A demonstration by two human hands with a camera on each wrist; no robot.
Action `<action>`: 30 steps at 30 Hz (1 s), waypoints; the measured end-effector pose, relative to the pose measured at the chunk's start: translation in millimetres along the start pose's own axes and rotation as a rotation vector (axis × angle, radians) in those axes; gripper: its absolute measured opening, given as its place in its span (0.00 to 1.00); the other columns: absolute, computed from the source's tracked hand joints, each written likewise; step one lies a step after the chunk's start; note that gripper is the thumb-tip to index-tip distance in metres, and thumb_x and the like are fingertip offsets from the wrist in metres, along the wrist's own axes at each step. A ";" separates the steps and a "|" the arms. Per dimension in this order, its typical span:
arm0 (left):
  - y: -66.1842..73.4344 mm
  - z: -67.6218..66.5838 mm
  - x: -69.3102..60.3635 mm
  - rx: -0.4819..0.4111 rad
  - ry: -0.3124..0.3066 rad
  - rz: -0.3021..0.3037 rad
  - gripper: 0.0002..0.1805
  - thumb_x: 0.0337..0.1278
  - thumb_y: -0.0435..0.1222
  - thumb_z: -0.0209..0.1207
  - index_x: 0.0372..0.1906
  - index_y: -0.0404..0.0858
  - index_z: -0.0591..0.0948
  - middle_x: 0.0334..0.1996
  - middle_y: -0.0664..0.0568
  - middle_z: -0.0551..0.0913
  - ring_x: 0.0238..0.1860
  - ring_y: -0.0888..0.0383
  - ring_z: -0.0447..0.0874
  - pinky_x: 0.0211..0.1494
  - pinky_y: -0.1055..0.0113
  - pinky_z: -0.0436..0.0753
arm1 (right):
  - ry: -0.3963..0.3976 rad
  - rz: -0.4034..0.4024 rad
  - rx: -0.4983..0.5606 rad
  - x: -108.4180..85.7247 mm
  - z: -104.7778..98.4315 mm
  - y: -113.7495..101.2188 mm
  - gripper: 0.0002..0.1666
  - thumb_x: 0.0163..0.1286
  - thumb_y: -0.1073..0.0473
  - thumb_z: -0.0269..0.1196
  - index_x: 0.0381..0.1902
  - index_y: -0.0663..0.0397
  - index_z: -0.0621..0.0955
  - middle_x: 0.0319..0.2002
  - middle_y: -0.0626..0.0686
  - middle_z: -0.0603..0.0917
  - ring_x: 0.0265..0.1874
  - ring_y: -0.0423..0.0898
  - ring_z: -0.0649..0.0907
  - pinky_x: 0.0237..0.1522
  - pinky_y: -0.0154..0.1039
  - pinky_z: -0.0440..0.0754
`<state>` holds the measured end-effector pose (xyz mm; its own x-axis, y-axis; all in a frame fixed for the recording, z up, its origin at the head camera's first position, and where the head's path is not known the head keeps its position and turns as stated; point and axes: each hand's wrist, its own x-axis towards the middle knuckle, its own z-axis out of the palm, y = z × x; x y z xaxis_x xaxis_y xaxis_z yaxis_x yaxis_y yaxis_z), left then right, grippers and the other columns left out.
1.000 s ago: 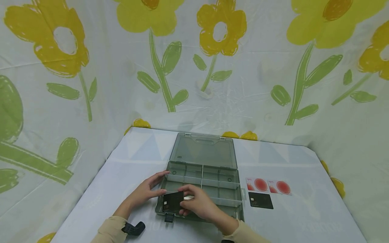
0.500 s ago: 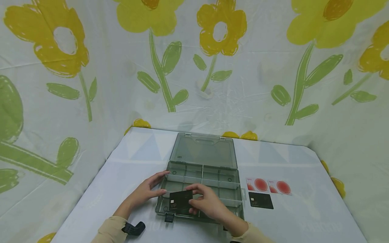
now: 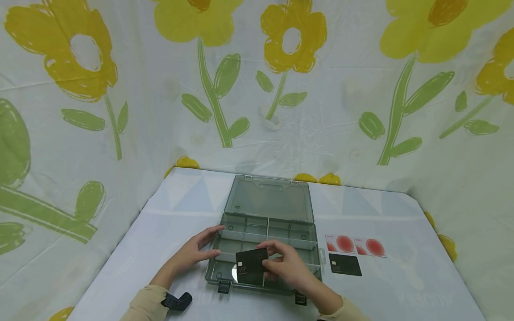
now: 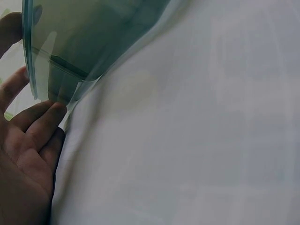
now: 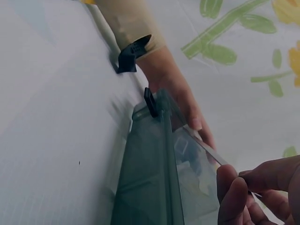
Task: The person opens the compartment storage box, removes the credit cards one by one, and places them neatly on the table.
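Observation:
A translucent grey-green compartment box (image 3: 277, 290) lies with its lid (image 3: 268, 200) laid back. My left hand (image 3: 197, 249) holds its left edge; in the left wrist view, a fingertip shows through the clear wall and other fingers press outside. My right hand (image 3: 287, 264) pinches the right side of a black card (image 3: 251, 265) printed "VIP", tilted above the front compartments. In the right wrist view that card shows only as a thin edge beside my right fingers (image 5: 269, 176). A pale, bright strip (image 3: 234, 273) shows behind the card; I cannot tell what it is.
Right of the box lie two red-and-white cards (image 3: 340, 244) and a second black card (image 3: 345, 265) on the white-covered table (image 3: 401, 285). Two dark latches (image 3: 223, 287) hang open at the box's front. Flower-printed cloth (image 3: 321, 111) stands around the table's back and sides.
My right hand has moved right with the black card, from over the front-left compartment toward the middle of the box's front. The right front latch has come into view. My left hand stays put.

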<state>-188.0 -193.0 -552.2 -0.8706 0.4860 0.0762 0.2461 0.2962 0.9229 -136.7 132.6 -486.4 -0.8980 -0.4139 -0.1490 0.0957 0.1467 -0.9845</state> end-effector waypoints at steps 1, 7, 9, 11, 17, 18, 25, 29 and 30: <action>0.3 0.2 0.1 0.003 0.001 -0.003 0.38 0.66 0.38 0.66 0.78 0.45 0.64 0.77 0.43 0.62 0.77 0.36 0.55 0.77 0.45 0.61 | 0.006 0.000 0.000 -1.3 -2.0 0.3 0.24 0.70 0.67 0.65 0.63 0.61 0.78 0.47 0.58 0.80 0.28 0.47 0.86 0.27 0.39 0.88; 1.4 0.3 0.9 0.001 0.001 -0.030 0.39 0.65 0.39 0.67 0.78 0.47 0.64 0.78 0.45 0.62 0.78 0.39 0.55 0.78 0.50 0.61 | 0.038 0.000 -0.011 -8.5 -15.5 4.5 0.23 0.69 0.67 0.66 0.62 0.61 0.78 0.45 0.59 0.79 0.25 0.46 0.86 0.25 0.34 0.85; 1.8 -0.1 0.7 -0.006 -0.002 -0.040 0.40 0.65 0.39 0.68 0.78 0.48 0.64 0.78 0.46 0.61 0.78 0.41 0.55 0.79 0.53 0.61 | 0.047 0.001 -0.020 -10.5 -20.1 5.6 0.23 0.69 0.67 0.66 0.61 0.61 0.79 0.44 0.59 0.79 0.25 0.46 0.86 0.24 0.34 0.85; 2.0 -0.3 0.4 -0.009 -0.003 -0.044 0.40 0.64 0.39 0.68 0.78 0.49 0.64 0.78 0.47 0.62 0.78 0.42 0.55 0.79 0.58 0.62 | 0.053 0.007 -0.029 -12.7 -24.3 5.8 0.23 0.69 0.67 0.66 0.61 0.60 0.79 0.44 0.59 0.79 0.26 0.46 0.87 0.25 0.33 0.85; 0.8 -0.2 -0.7 -0.004 -0.003 -0.043 0.39 0.65 0.40 0.67 0.78 0.50 0.64 0.78 0.48 0.61 0.78 0.42 0.56 0.78 0.67 0.62 | 0.067 0.024 -0.052 -19.7 -37.7 6.1 0.24 0.69 0.66 0.65 0.62 0.62 0.77 0.46 0.60 0.75 0.27 0.48 0.87 0.27 0.37 0.87; 0.8 -0.1 -0.8 -0.003 -0.003 -0.044 0.39 0.65 0.40 0.67 0.78 0.50 0.64 0.78 0.48 0.61 0.78 0.42 0.56 0.78 0.65 0.62 | 0.071 0.030 -0.055 -20.9 -40.1 6.1 0.24 0.69 0.66 0.65 0.62 0.61 0.77 0.47 0.60 0.75 0.27 0.48 0.87 0.27 0.37 0.87; 2.1 0.3 -0.8 0.001 0.001 -0.050 0.39 0.65 0.40 0.68 0.78 0.51 0.64 0.78 0.49 0.61 0.78 0.43 0.56 0.79 0.59 0.62 | 0.128 0.076 -0.077 -29.5 -57.6 8.8 0.23 0.70 0.64 0.66 0.62 0.58 0.78 0.48 0.59 0.75 0.28 0.50 0.86 0.27 0.38 0.86; 1.4 0.1 -0.6 -0.005 0.002 -0.042 0.39 0.65 0.40 0.68 0.78 0.51 0.65 0.78 0.49 0.62 0.78 0.43 0.56 0.78 0.67 0.62 | 0.157 0.077 -0.085 -36.0 -67.5 8.9 0.23 0.71 0.64 0.66 0.63 0.58 0.77 0.48 0.59 0.75 0.27 0.50 0.85 0.31 0.42 0.89; 1.2 0.0 -0.5 -0.006 0.002 -0.039 0.39 0.65 0.40 0.68 0.78 0.51 0.65 0.78 0.49 0.62 0.78 0.43 0.56 0.77 0.70 0.62 | 0.157 0.075 -0.087 -37.2 -69.9 8.5 0.24 0.71 0.64 0.65 0.63 0.59 0.77 0.48 0.60 0.75 0.27 0.50 0.85 0.32 0.43 0.90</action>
<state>-187.2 -192.9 -551.1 -0.8806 0.4722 0.0406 0.2090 0.3102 0.9274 -132.4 212.0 -482.8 -0.9464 -0.2546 -0.1987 0.1334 0.2520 -0.9585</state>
